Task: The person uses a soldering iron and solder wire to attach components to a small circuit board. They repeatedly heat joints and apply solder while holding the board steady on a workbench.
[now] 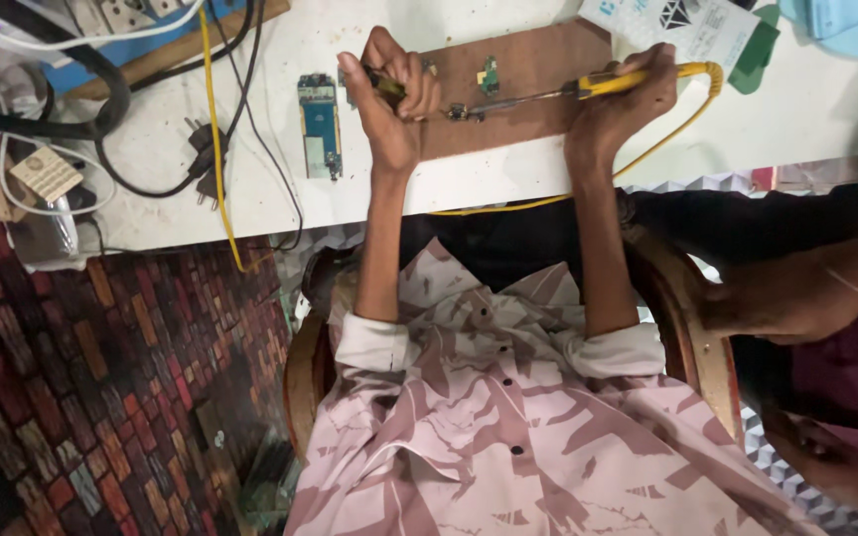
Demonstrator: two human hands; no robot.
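White worktable point(508, 184); brick-patterned floor point(101, 377)

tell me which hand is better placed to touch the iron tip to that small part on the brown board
Right. The right hand holds the yellow soldering iron, tip at the small part. The left hand grips a thin tool beside it.

On the desk point(508, 184) we find a board point(538, 104) carrying a small circuit part point(489, 74), a phone circuit board point(320, 124) lying to its left, and a plug point(201, 149) farther left.
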